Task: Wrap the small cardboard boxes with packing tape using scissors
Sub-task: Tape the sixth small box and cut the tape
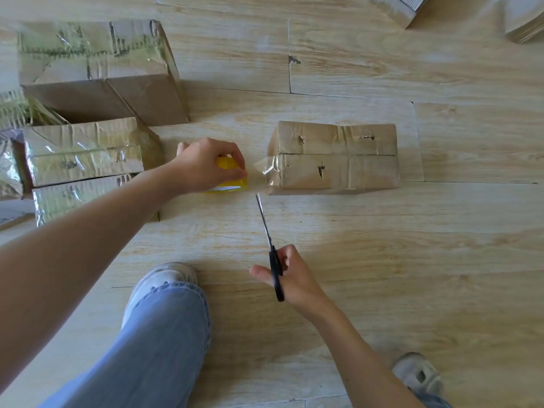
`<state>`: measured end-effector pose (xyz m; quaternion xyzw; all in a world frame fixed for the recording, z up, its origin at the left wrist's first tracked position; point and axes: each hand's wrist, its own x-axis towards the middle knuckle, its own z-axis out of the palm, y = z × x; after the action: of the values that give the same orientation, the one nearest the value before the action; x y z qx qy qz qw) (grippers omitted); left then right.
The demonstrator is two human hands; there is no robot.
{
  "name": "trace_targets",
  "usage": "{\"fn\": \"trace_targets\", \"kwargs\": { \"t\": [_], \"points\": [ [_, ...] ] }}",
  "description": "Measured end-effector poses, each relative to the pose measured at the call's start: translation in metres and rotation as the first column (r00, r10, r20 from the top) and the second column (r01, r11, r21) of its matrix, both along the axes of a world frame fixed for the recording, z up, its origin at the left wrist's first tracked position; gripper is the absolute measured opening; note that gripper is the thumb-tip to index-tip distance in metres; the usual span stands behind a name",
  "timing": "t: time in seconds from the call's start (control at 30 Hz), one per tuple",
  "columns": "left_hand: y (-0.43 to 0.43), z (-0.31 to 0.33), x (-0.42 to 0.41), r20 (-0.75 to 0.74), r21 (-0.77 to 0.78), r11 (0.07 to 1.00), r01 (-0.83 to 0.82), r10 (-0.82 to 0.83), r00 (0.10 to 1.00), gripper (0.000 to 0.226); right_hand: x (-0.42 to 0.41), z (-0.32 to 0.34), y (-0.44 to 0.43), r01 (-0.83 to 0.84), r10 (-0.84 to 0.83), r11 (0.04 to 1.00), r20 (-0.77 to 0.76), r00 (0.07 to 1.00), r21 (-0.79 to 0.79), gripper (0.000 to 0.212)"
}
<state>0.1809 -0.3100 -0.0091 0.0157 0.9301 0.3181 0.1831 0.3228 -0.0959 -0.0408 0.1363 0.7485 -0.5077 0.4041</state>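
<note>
Creased cardboard box [335,159] sits centre-right, long axis left-right, with a crinkled clear tape flap [266,167] at its left end. Left hand [203,164] grips yellow tape roll [232,175] just left of the box. Right hand [294,278] grips black-handled scissors [270,245], steel blades pointing up-frame.

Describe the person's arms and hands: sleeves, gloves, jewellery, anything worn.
Both arms are bare: no sleeve shows on the left forearm or the right forearm up to the frame's edge. The left hand and the right hand wear no gloves, and no ring, watch or bracelet is visible on either.
</note>
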Motion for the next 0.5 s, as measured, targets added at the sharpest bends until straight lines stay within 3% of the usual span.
{"fn": "trace_targets", "kwargs": {
  "t": [0.2,0.4,0.5],
  "points": [
    [0.003,0.0,0.001,-0.015,0.008,1.0,-0.006,0.006,1.0,0.015,-0.027,0.015,-0.021,0.113,-0.117,0.987,-0.024,0.993,-0.114,0.07],
    [0.004,-0.001,0.001,-0.018,0.019,0.999,0.029,-0.029,0.999,0.013,-0.043,0.02,-0.032,0.184,-0.189,0.978,-0.05,0.981,-0.094,0.079],
    [0.005,-0.003,0.001,-0.011,0.006,1.0,0.027,-0.027,1.0,0.014,-0.042,0.018,-0.033,0.232,-0.237,0.971,-0.086,0.968,-0.063,0.073]
  ]
}}
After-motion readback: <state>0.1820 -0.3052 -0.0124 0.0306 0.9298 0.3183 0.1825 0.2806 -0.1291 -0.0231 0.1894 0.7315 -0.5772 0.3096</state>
